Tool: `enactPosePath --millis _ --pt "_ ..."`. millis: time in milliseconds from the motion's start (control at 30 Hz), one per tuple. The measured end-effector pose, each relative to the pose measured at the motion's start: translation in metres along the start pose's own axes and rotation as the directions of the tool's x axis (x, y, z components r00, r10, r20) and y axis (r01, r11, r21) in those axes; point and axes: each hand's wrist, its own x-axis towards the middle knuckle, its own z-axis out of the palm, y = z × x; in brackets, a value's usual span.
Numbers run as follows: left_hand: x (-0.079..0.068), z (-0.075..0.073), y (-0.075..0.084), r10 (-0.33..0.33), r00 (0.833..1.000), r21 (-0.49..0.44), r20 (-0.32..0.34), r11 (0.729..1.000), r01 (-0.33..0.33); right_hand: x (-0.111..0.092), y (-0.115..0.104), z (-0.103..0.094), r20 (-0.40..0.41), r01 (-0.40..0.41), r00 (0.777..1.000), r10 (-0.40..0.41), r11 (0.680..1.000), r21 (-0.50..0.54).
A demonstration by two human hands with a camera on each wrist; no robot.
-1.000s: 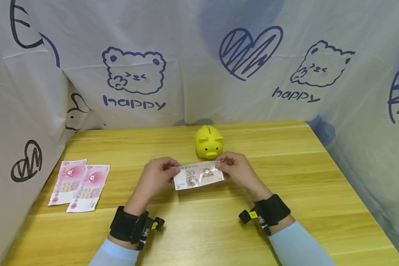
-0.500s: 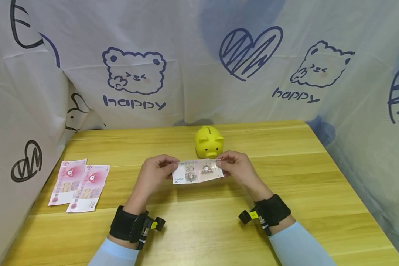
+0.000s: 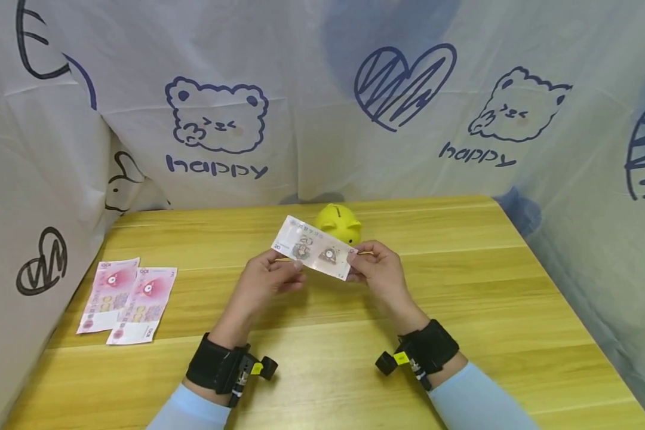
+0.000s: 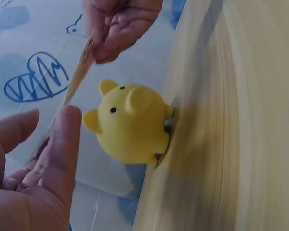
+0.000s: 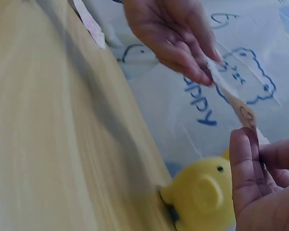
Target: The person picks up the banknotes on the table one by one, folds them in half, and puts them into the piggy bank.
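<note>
A pale 20 banknote (image 3: 314, 248) is held up in front of the yellow piggy bank (image 3: 337, 221), its left end raised and covering part of the pig. My right hand (image 3: 378, 269) pinches the note's lower right end between thumb and fingers. The left hand (image 3: 269, 278) is at the note's lower left edge, fingers extended against or just beneath it. In the left wrist view, thumb and fingers of the left hand (image 4: 43, 178) stand apart, with the note's edge seen between them. The right wrist view shows the right hand (image 5: 267, 178) gripping the note edge-on.
Two pink 100 banknotes (image 3: 142, 304) lie overlapping at the left of the wooden table (image 3: 322, 370). A white printed cloth (image 3: 301, 119) hangs behind the table and along both sides. The pig stands near the back edge, with a slot on its top.
The banknote has tilted, its left end swinging up over the pig's front. My left hand has let go of the left end and shifted right and down along the lower edge.
</note>
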Motion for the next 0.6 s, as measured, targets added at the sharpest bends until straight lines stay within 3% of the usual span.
enactPosePath --millis 233,300,467,600 --pt "0.000 0.001 0.001 0.064 0.992 0.065 -0.113 0.996 -0.057 -0.010 -0.003 0.012 0.161 -0.073 0.983 0.084 0.995 -0.075" --pt "0.000 0.000 0.002 0.055 0.993 0.093 -0.109 0.995 -0.045 -0.009 -0.004 0.012 0.171 -0.057 0.982 0.076 0.992 -0.115" --pt "-0.003 0.003 0.004 -0.001 1.000 0.137 -0.028 0.991 0.005 -0.004 -0.009 0.012 0.139 0.031 0.990 -0.006 0.983 -0.180" --pt "-0.004 0.007 0.005 0.000 0.999 0.111 -0.040 0.994 0.004 -0.004 -0.015 0.014 0.130 0.045 0.991 -0.023 0.984 -0.174"
